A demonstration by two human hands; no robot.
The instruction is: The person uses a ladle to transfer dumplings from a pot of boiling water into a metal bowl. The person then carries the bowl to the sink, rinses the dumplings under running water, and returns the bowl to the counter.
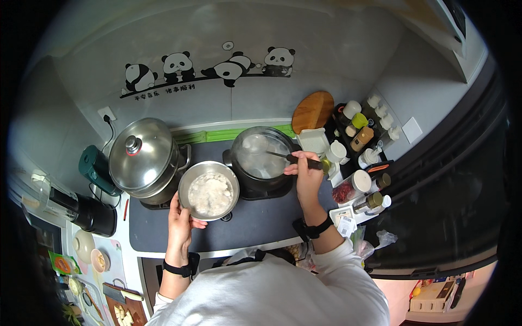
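My left hand [183,218] grips the near left rim of a steel bowl [190,174] with pale, lumpy, whitish food [210,194] in it. The bowl is beside a dark pot [248,180] on the cooktop. My right hand [306,176] is closed around the black handle of a long-handled utensil [278,155], which reaches into the pot from the right. Steam and cloudy liquid [267,163] blur the utensil's far end, so its shape cannot be made out.
A large lidded steel pot [142,163] stands left on the dark cooktop [157,231]. Jars and bottles [356,185] crowd the right side. A round wooden board [313,110] leans on the back wall. Lower left, a cleaver [115,293] and pale cut pieces [123,316] lie on a cutting board.
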